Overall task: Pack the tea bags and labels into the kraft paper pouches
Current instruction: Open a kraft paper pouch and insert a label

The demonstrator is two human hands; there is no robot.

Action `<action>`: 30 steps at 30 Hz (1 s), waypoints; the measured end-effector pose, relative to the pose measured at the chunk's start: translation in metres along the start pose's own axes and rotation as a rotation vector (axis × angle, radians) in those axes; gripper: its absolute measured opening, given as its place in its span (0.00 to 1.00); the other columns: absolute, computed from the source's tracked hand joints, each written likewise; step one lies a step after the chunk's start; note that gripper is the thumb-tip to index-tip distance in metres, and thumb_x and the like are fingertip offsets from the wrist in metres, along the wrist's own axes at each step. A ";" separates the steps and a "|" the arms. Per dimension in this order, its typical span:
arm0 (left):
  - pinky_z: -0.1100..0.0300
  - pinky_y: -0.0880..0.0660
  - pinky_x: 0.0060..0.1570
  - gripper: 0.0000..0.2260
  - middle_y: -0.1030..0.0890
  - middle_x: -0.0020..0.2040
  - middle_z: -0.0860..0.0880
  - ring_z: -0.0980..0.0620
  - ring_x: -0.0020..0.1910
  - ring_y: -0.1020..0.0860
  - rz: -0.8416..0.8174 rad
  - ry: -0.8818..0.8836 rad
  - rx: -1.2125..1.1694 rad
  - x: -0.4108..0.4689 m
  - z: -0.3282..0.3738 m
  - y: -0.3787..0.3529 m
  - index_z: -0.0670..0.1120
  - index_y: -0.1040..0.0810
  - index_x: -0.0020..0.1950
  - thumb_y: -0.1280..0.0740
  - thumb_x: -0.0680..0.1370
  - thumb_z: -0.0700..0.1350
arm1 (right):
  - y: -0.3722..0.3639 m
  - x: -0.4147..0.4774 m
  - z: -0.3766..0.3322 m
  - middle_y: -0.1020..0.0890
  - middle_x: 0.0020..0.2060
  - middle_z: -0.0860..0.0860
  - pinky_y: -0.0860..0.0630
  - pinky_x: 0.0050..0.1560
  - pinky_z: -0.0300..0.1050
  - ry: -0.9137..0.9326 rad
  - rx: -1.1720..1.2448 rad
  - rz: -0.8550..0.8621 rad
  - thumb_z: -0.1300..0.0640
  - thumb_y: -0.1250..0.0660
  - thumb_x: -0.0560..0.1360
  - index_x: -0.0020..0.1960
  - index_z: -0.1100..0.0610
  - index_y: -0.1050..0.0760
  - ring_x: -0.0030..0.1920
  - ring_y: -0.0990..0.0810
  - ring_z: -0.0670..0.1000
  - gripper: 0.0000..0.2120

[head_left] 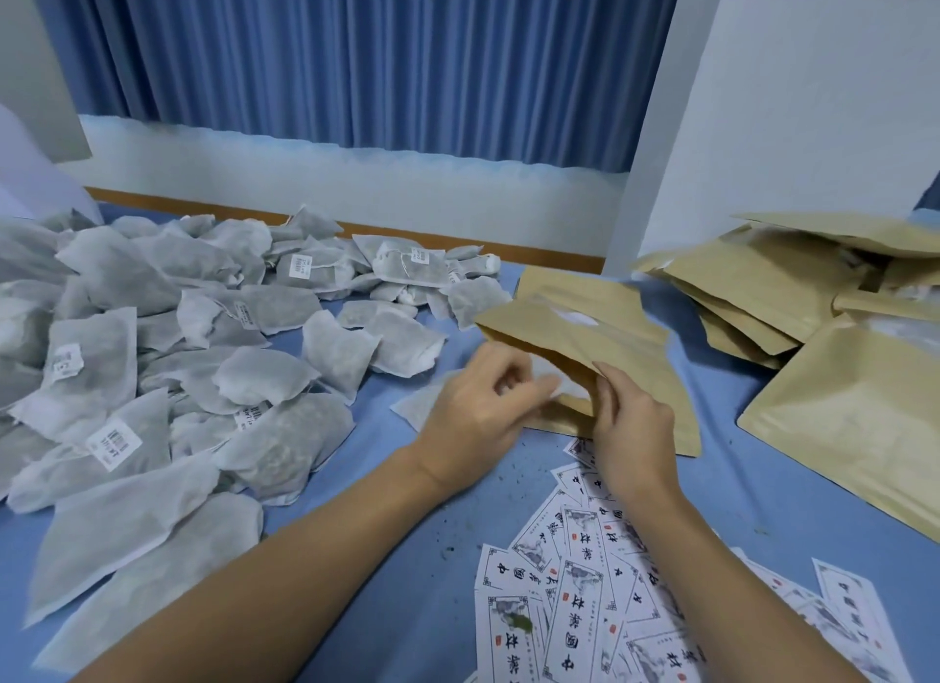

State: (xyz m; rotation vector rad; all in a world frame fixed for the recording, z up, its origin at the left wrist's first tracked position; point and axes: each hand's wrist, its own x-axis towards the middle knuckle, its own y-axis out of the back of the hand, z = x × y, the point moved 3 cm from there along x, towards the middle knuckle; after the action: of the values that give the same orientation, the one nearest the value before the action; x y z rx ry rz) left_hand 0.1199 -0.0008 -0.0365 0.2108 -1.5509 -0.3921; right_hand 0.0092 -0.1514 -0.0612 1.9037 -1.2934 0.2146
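A blue table (737, 489) is backed by a blue curtain (386, 56). Left, tea bags (152, 336) are heaped; near, labels (575, 580); right, pouches (793, 296). One pouch (575, 336) is pinched at its mouth by the right hand (630, 428); a tea bag (552, 385) is gripped there by the left hand (473, 413), fingers curled.

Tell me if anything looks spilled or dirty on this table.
Yes. Dark specks lie scattered on the blue table cover beside the labels, probably loose tea leaked from the tea bags. One label near the bottom edge also carries a greenish smudge.
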 end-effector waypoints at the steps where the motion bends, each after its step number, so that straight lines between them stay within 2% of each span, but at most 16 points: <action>1: 0.51 0.29 0.35 0.06 0.26 0.43 0.43 0.45 0.39 0.29 -0.089 -0.030 0.035 -0.001 0.003 -0.005 0.39 0.17 0.53 0.30 0.77 0.33 | 0.000 -0.001 -0.002 0.19 0.38 0.52 0.32 0.40 0.39 0.015 0.007 0.001 0.57 0.40 0.84 0.67 0.53 0.21 0.35 0.23 0.53 0.15; 5: 0.49 0.27 0.37 0.06 0.26 0.47 0.44 0.47 0.44 0.30 -0.388 -0.050 0.164 -0.008 0.008 -0.022 0.40 0.20 0.54 0.32 0.78 0.35 | -0.002 -0.003 -0.007 0.20 0.35 0.52 0.35 0.37 0.36 0.050 0.020 -0.002 0.57 0.40 0.83 0.68 0.53 0.22 0.32 0.24 0.48 0.15; 7: 0.47 0.25 0.40 0.07 0.26 0.50 0.43 0.45 0.46 0.29 -0.462 -0.024 0.190 -0.010 0.007 -0.029 0.40 0.22 0.54 0.34 0.77 0.34 | -0.003 -0.003 -0.009 0.20 0.34 0.51 0.34 0.36 0.36 0.065 0.035 -0.022 0.58 0.40 0.83 0.68 0.52 0.22 0.32 0.25 0.43 0.15; 8: 0.46 0.25 0.41 0.08 0.26 0.52 0.43 0.45 0.47 0.29 -0.485 0.007 0.196 -0.009 0.004 -0.032 0.40 0.22 0.54 0.35 0.76 0.33 | -0.004 -0.005 -0.011 0.20 0.34 0.51 0.33 0.37 0.37 0.077 0.051 -0.029 0.59 0.39 0.83 0.68 0.52 0.22 0.32 0.25 0.43 0.16; 11: 0.44 0.25 0.49 0.15 0.25 0.57 0.42 0.41 0.53 0.26 -0.568 0.226 0.124 -0.002 -0.012 -0.051 0.43 0.22 0.60 0.36 0.74 0.32 | -0.003 -0.008 -0.017 0.17 0.37 0.51 0.27 0.40 0.41 0.102 0.091 -0.023 0.59 0.39 0.83 0.67 0.52 0.22 0.34 0.22 0.48 0.15; 13: 0.45 0.26 0.57 0.17 0.22 0.61 0.41 0.39 0.58 0.24 -0.604 0.462 0.028 0.004 -0.029 -0.069 0.46 0.24 0.66 0.38 0.78 0.37 | -0.001 -0.008 -0.017 0.20 0.34 0.47 0.30 0.37 0.33 0.095 0.099 -0.003 0.60 0.39 0.83 0.66 0.52 0.21 0.33 0.23 0.42 0.15; 15: 0.48 0.30 0.65 0.16 0.23 0.66 0.44 0.41 0.64 0.26 -0.681 0.648 -0.060 0.013 -0.043 -0.090 0.48 0.27 0.69 0.40 0.81 0.44 | 0.001 -0.006 -0.017 0.23 0.34 0.44 0.33 0.37 0.25 0.100 0.104 0.014 0.62 0.38 0.82 0.65 0.53 0.21 0.34 0.24 0.37 0.15; 17: 0.49 0.33 0.68 0.12 0.24 0.65 0.46 0.44 0.64 0.27 -0.705 0.740 -0.141 0.023 -0.052 -0.104 0.50 0.26 0.64 0.43 0.83 0.50 | 0.002 -0.005 -0.016 0.23 0.37 0.44 0.36 0.39 0.21 0.122 0.104 0.014 0.64 0.38 0.82 0.64 0.55 0.20 0.36 0.24 0.34 0.15; 19: 0.49 0.31 0.67 0.09 0.22 0.59 0.48 0.45 0.60 0.25 -0.685 0.751 -0.123 0.025 -0.051 -0.109 0.53 0.27 0.55 0.44 0.82 0.54 | 0.001 -0.005 -0.014 0.20 0.41 0.46 0.35 0.41 0.20 0.134 0.105 -0.020 0.65 0.39 0.82 0.63 0.55 0.20 0.38 0.24 0.37 0.14; 21: 0.50 0.29 0.62 0.11 0.21 0.56 0.50 0.46 0.57 0.24 -0.635 0.665 -0.031 0.017 -0.039 -0.107 0.54 0.26 0.53 0.45 0.79 0.54 | -0.001 -0.008 -0.013 0.19 0.44 0.48 0.31 0.38 0.23 0.131 0.135 -0.048 0.66 0.40 0.82 0.59 0.53 0.20 0.43 0.21 0.43 0.14; 23: 0.52 0.26 0.53 0.14 0.18 0.53 0.48 0.45 0.52 0.21 -0.592 0.570 0.070 0.011 -0.025 -0.098 0.51 0.21 0.53 0.45 0.76 0.52 | -0.001 -0.008 -0.013 0.21 0.48 0.51 0.27 0.40 0.29 0.145 0.160 -0.033 0.67 0.41 0.82 0.56 0.52 0.22 0.51 0.23 0.45 0.14; 24: 0.55 0.26 0.44 0.15 0.17 0.47 0.47 0.44 0.47 0.20 -0.537 0.517 0.129 0.011 -0.020 -0.091 0.49 0.19 0.48 0.44 0.75 0.52 | 0.000 -0.006 -0.011 0.21 0.46 0.52 0.27 0.40 0.31 0.142 0.153 -0.026 0.67 0.41 0.82 0.56 0.50 0.22 0.50 0.22 0.45 0.15; 25: 0.57 0.29 0.36 0.13 0.17 0.40 0.47 0.45 0.39 0.19 -0.436 0.449 0.176 0.014 -0.015 -0.083 0.48 0.19 0.41 0.41 0.75 0.51 | 0.000 -0.004 -0.008 0.20 0.41 0.49 0.27 0.36 0.29 0.124 0.138 -0.024 0.66 0.41 0.82 0.57 0.49 0.21 0.44 0.21 0.46 0.15; 27: 0.59 0.36 0.27 0.13 0.24 0.28 0.51 0.50 0.26 0.26 -0.168 0.334 0.227 0.019 -0.004 -0.060 0.49 0.26 0.31 0.36 0.76 0.48 | 0.000 -0.001 -0.004 0.20 0.41 0.44 0.30 0.38 0.27 0.073 0.099 -0.032 0.64 0.41 0.83 0.62 0.50 0.20 0.37 0.24 0.43 0.16; 29: 0.59 0.37 0.29 0.13 0.28 0.27 0.52 0.50 0.26 0.30 0.020 0.363 0.256 0.014 0.003 -0.039 0.50 0.31 0.31 0.35 0.75 0.46 | 0.002 -0.001 -0.002 0.21 0.41 0.44 0.32 0.39 0.25 0.045 0.076 -0.034 0.65 0.40 0.82 0.64 0.53 0.21 0.36 0.25 0.39 0.17; 30: 0.58 0.35 0.33 0.11 0.28 0.29 0.53 0.49 0.28 0.29 0.004 0.411 0.298 0.011 0.000 -0.035 0.50 0.30 0.32 0.35 0.75 0.47 | 0.004 -0.001 -0.002 0.23 0.40 0.44 0.34 0.39 0.24 0.043 0.076 -0.029 0.65 0.40 0.82 0.65 0.53 0.21 0.36 0.25 0.37 0.17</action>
State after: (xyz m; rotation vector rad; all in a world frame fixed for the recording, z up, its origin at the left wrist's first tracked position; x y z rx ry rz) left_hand 0.1152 -0.0368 -0.0398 0.4883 -1.1964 -0.1009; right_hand 0.0062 -0.1494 -0.0587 1.9702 -1.2438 0.2916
